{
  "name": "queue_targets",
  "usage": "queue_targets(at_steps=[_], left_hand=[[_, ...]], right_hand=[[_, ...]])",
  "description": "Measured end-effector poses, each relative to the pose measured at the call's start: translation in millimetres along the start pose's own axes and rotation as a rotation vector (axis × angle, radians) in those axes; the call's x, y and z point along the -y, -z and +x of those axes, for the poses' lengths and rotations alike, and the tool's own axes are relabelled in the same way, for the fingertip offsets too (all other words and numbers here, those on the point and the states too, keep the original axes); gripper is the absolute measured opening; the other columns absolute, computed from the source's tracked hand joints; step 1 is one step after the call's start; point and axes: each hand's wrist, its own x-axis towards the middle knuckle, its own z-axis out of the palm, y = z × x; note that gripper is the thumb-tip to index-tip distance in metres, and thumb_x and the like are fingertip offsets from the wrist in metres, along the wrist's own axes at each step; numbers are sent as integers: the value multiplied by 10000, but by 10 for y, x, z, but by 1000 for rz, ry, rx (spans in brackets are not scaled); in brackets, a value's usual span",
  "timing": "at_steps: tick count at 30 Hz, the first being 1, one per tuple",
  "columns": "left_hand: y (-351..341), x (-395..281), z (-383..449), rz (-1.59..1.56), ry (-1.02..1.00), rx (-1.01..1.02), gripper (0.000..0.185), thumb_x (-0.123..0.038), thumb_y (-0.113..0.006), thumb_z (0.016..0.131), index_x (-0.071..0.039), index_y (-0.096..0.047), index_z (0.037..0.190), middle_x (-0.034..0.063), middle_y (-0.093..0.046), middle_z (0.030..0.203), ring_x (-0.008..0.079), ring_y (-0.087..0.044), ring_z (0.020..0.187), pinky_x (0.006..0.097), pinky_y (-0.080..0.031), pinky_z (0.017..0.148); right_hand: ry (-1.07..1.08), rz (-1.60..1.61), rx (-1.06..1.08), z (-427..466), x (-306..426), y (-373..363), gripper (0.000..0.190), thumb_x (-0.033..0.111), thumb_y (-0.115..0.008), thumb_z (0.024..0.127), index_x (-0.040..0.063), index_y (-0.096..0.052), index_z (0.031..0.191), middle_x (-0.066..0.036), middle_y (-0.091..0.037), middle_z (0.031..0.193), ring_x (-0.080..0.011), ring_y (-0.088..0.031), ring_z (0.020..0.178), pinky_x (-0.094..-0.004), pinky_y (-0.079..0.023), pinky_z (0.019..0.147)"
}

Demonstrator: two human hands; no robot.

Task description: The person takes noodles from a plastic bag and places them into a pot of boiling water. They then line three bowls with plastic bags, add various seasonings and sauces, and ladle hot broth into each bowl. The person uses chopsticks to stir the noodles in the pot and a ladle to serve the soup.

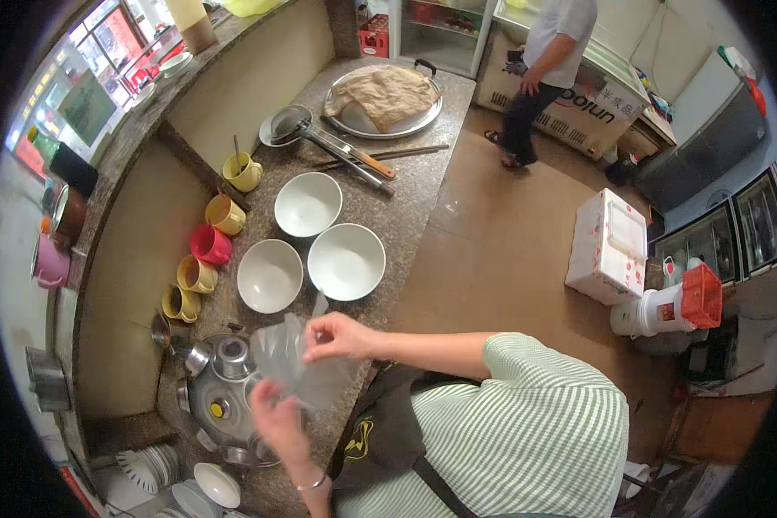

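Observation:
Pinched between the fingertips of my right hand is a thin clear plastic bag, hanging over the counter edge. My left hand is blurred at the bag's lower left, over a round metal tray with several small metal cups; whether it touches the bag cannot be told. Beyond the bag stand a white bowl on the left, a white bowl on the right and another white bowl behind them. A yellow knob sits mid-tray.
Several mugs, one of them red, line the wall. A strainer, tongs and a metal platter with a folded tan cloth lie farther back. White dishes are at lower left. A person stands by a chest freezer; a foam box is on the floor.

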Motion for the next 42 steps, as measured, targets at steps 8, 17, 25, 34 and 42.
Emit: queue_targets(at_steps=[8,17,25,34,42], left_hand=[[-228,409,-65,-318,61,-69,71,-34,-534,875,-36,-477,918,33,-526,864,116,-525,787,236,-429,724],[-76,945,-319,-501,222,-281,353,-21,-551,828,-25,-444,1164,81,-515,1102,183,-481,1064,315,-383,926],[-1113,187,765,409,-24,174,349,-126,-642,791,-9,-522,1096,62,-571,1049,174,-552,954,326,-448,835],[-1721,1266,1285,-995,585,-64,126,-158,-550,884,-61,-593,951,1,-611,846,109,-593,724,281,-511,685],[-1913,1536,1034,-879,738,-360,112,-179,-607,852,-76,-573,880,7,-605,810,120,-593,695,299,-521,670]], right_hand=[[-343,646,-259,-386,55,76,139,206,-565,885,82,-556,822,-31,-626,799,-84,-569,660,-226,-482,597],[-175,655,-458,-311,473,820,217,292,-515,911,104,-515,802,35,-524,659,-37,-477,542,-174,-360,432],[-258,-197,76,256,789,1148,218,258,-615,841,55,-556,897,-29,-587,798,-87,-519,710,-202,-393,647],[-473,-824,108,810,268,2317,631,247,-739,709,7,-452,1217,-131,-532,1169,-239,-552,1032,-351,-446,856],[-251,-924,0,927,-215,2531,316,252,-682,772,-10,-609,934,-92,-632,721,-162,-597,646,-314,-465,608]])
